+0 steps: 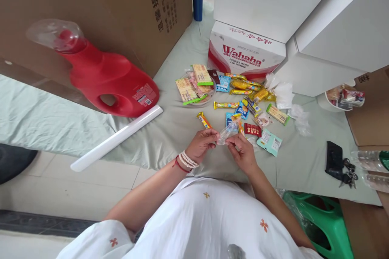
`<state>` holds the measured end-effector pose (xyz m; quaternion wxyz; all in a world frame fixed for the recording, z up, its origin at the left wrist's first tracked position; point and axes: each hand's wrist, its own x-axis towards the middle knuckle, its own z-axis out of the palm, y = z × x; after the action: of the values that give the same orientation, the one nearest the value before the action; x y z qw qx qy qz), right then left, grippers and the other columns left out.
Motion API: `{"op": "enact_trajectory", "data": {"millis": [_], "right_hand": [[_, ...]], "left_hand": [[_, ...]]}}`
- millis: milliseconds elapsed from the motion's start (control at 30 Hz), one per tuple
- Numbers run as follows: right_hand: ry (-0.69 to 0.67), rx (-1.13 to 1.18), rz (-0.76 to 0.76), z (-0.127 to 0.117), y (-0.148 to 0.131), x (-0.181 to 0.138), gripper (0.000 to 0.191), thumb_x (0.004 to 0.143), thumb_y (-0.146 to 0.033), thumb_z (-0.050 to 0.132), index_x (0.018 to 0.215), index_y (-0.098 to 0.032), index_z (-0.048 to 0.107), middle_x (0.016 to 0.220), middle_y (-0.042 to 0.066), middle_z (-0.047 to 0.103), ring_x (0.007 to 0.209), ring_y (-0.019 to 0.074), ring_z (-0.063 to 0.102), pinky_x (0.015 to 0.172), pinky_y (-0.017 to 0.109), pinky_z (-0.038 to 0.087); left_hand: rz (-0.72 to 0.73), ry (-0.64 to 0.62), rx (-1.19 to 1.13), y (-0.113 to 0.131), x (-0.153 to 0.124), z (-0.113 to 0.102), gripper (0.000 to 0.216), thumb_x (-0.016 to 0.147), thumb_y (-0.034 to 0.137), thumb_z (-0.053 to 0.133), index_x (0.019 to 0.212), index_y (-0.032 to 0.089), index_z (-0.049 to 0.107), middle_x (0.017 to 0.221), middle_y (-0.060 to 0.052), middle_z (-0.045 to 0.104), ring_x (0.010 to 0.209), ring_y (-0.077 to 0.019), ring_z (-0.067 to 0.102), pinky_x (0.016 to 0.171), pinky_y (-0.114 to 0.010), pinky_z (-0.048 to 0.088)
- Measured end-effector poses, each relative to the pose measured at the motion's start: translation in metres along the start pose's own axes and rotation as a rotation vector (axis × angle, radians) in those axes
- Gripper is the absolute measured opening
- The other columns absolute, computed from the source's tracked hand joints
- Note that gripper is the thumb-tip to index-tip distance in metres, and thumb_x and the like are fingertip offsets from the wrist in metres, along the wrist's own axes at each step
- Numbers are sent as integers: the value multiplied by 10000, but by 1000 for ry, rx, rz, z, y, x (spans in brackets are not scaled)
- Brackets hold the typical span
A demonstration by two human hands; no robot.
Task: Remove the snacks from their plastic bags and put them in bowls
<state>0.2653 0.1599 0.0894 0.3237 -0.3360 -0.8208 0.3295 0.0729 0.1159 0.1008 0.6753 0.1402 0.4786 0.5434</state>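
Note:
Between my hands is a clear plastic bag (227,132), small and crumpled. My left hand (201,144), with beads and a red cord at the wrist, pinches one side of it. On the other side my right hand (242,153) pinches its edge. Just beyond the fingers lie wrapped snacks: a yellow-orange bar (203,120), blue packets (241,110), a red packet (252,129) and a mint-green packet (270,142). Farther back, a clear round dish (212,96) holds several green-and-cream biscuit packs (201,75). Yellow-wrapped sticks (243,84) are heaped beside it.
A red detergent jug (112,76) stands left beside a big cardboard box (121,3), a white roll (118,137) before it. Behind the snacks is a Wahaha carton (243,54). To the right are a white bowl (331,101), a black pouch with keys (334,161) and plastic bottles (369,161).

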Motion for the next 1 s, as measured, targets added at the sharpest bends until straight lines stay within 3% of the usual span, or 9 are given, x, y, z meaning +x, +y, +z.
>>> {"op": "enact_trajectory", "data": {"millis": [133, 233, 433, 633, 833, 1000], "right_hand": [[151, -56, -12, -5, -15, -5, 257, 966, -220, 612, 1217, -265, 646, 1142, 78, 602, 959, 202, 635, 839, 381, 556], [235, -106, -81, -2, -31, -9, 184, 948, -238, 641, 1129, -264, 661, 1080, 76, 598, 1003, 234, 616, 870, 416, 535], [193, -89, 7, 13, -28, -7, 73, 972, -287, 647, 1026, -253, 681, 1008, 60, 612, 970, 219, 617, 838, 386, 532], [68, -7, 28, 9, -16, -9, 60, 977, -261, 603, 969, -250, 662, 1017, 58, 617, 998, 222, 614, 875, 401, 516], [12, 79, 63, 3, -18, -9, 163, 961, -342, 660, 1089, -242, 645, 1039, 63, 640, 1003, 228, 613, 877, 392, 508], [82, 166, 173, 7, -16, -11, 137, 997, -353, 609, 981, -244, 689, 940, 43, 661, 917, 203, 616, 844, 359, 493]], "left_hand": [[-5, 31, -72, -3, -2, 3, 397, 564, 396, 958, 788, 147, 744, 722, -16, 695, 672, -127, 649, 593, -222, 486], [19, 45, -95, -8, -6, 8, 399, 573, 408, 954, 791, 135, 761, 776, -39, 727, 722, -147, 675, 657, -254, 541], [27, 32, -87, -18, -11, 16, 445, 573, 439, 962, 815, 138, 740, 801, -27, 717, 721, -145, 692, 648, -251, 577], [-47, -24, 14, -11, -7, 11, 577, 618, 643, 884, 875, 168, 681, 834, -16, 694, 640, -156, 719, 531, -244, 569], [41, -66, 211, -19, -4, 13, 458, 653, 558, 878, 755, 165, 667, 664, 4, 661, 616, -144, 663, 566, -240, 542], [113, -65, 271, -31, -5, 14, 383, 751, 536, 805, 781, 169, 698, 703, -17, 695, 667, -159, 661, 621, -269, 542]]}}
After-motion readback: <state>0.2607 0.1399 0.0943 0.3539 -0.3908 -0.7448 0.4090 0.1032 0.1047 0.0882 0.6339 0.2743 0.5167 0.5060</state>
